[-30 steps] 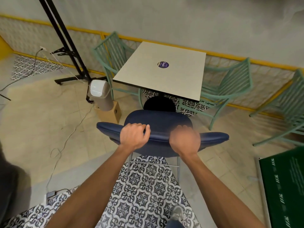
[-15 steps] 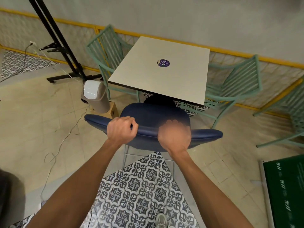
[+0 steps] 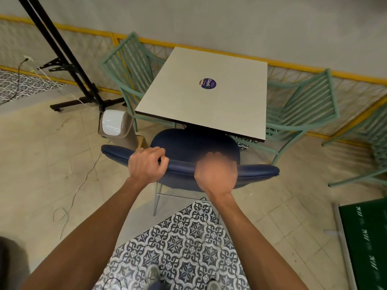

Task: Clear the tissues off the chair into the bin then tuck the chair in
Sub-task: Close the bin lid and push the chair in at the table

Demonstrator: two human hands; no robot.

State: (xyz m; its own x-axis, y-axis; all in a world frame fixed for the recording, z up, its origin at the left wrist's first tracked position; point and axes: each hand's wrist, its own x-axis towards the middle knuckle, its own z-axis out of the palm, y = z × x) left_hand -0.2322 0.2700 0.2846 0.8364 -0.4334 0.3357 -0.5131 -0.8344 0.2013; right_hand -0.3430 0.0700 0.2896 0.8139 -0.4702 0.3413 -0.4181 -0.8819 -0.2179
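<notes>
A dark blue padded chair (image 3: 257,171) stands in front of me, its seat partly under the near edge of a beige square table (image 3: 201,105). My left hand (image 3: 147,165) grips the top of the backrest, fingers curled over it. My right hand (image 3: 216,173), blurred, lies over the same backrest further right, its fingers bent over the top edge. A swing-lid bin (image 3: 114,124) with a white lid stands on the floor left of the chair. No tissues show on the visible part of the seat.
Mint-green metal chairs stand at the table's left (image 3: 127,65) and right (image 3: 301,109), another at the far right edge. A black stand (image 3: 69,59) with cables on the floor is at the left. A green board (image 3: 366,237) lies at lower right. Patterned tiles run underfoot.
The chair has slid forward, its seat going further under the table. Both hands stayed on the backrest and I stepped closer.
</notes>
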